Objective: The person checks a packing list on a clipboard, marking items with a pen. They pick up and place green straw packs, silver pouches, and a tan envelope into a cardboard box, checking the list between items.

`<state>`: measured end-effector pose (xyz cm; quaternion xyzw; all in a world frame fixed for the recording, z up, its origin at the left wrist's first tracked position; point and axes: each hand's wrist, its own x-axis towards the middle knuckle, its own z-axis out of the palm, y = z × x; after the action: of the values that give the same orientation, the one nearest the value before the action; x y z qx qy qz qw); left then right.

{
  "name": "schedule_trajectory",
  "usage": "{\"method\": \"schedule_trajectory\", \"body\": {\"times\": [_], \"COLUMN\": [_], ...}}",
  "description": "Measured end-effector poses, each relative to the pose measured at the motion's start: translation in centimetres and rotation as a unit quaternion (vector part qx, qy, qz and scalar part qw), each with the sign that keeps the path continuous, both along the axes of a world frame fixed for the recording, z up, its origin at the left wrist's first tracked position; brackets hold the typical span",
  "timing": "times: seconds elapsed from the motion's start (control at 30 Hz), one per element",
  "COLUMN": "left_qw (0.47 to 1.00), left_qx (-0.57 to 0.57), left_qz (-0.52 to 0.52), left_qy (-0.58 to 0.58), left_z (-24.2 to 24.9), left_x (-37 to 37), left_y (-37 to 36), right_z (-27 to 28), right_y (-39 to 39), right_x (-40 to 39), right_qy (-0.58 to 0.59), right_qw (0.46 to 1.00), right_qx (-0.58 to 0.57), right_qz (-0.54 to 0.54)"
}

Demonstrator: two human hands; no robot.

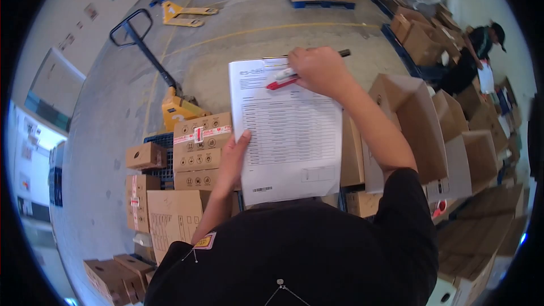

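A clipboard (276, 58) with a stack of printed sheets (292, 130) is held up in front of my chest. My left hand (233, 156) grips its left edge, thumb lying over the paper. Above the top part of the sheet, my right hand (323, 71) is closed around a slim red-and-white tool (281, 83), its red end pointing down left close over the printed header. A black pen-like end (344, 53) sticks out past the knuckles on the other side. The kind of red tool I cannot tell.
Taped cartons (201, 141) stand on a blue pallet at left, open cartons (416, 119) at right. Beyond them are a yellow pallet jack (175, 107), another pallet jack (181, 12) and a loaded pallet (323, 4). A person (479, 51) holding paper bends over boxes at far right.
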<state>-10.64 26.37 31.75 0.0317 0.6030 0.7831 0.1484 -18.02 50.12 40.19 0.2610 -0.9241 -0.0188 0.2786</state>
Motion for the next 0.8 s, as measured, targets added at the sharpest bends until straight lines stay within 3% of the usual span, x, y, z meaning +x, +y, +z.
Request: {"method": "schedule_trajectory", "body": {"times": [0.1,0.13,0.2,0.27,0.3,0.37,0.4,0.47,0.5,0.57,0.8], "left_qw": [0.996,0.998,0.993,0.989,0.99,0.993,0.99,0.98,0.978,0.979,0.952], "left_qx": [0.015,-0.034,-0.117,-0.144,-0.136,-0.026,0.019,0.098,0.091,0.05,0.075], "left_qz": [-0.015,-0.018,-0.013,-0.019,-0.033,-0.009,-0.04,-0.116,-0.131,-0.12,-0.265], "left_qy": [-0.082,-0.055,-0.013,-0.015,-0.031,-0.112,-0.131,-0.131,-0.136,-0.157,-0.133], "left_z": [-1.5,-2.0,-3.0,-4.1,-4.8,-5.4,-5.4,-4.5,-4.9,-5.6,-6.0], "left_x": [-2.6,-3.3,-4.3,-5.3,-5.9,-6.2,-6.7,-6.6,-6.8,-7.6,-7.6], "left_y": [-2.9,-3.7,-4.3,-5.2,-5.8,-6.1,-6.6,-6.2,-6.3,-5.9,-3.0], "right_z": [-3.4,-3.2,-5.1,-4.9,-4.9,-7.1,-9.0,-13.7,-14.5,-15.5,-21.0], "right_y": [-2.7,-3.7,-6.3,-8.1,-8.1,-7.1,-6.1,-4.4,-5.1,-5.9,-12.3], "right_x": [-1.6,-0.8,0.6,4.4,6.3,8.5,8.7,8.8,9.1,9.4,9.9], "right_qy": [-0.014,-0.023,-0.053,0.017,0.021,0.054,0.063,-0.022,-0.014,-0.245,-0.182], "right_qw": [0.993,0.992,0.957,0.909,0.869,0.784,0.773,0.614,0.605,0.481,0.432], "right_qx": [-0.085,-0.102,-0.268,-0.403,-0.483,-0.577,-0.579,-0.725,-0.728,-0.801,-0.869], "right_qz": [-0.075,-0.071,-0.099,-0.102,-0.102,-0.222,-0.25,-0.312,-0.323,-0.26,-0.156]}}
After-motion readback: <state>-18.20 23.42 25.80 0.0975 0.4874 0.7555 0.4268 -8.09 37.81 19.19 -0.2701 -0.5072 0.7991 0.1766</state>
